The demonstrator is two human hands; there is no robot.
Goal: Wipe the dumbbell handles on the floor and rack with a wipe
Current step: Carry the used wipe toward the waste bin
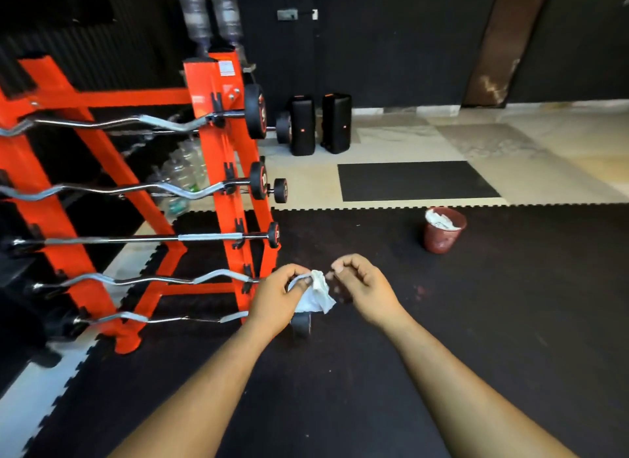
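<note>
My left hand [279, 295] pinches a crumpled white wipe [316, 292] just right of the orange rack [223, 171]. My right hand [360, 284] hovers beside the wipe with fingers curled, its fingertips close to the cloth but apart from it. The rack holds several chrome curl bars [112, 190] with black end weights [258, 180]. Below my left hand the black end weight [301, 324] of a lower bar shows; its handle is partly hidden behind my hand.
A red bin [442, 231] with used white wipes stands on the black rubber floor to the right. Two black speakers [320, 123] stand by the far wall. A dark mat [415, 180] lies on the pale tiles. Water bottles sit behind the rack.
</note>
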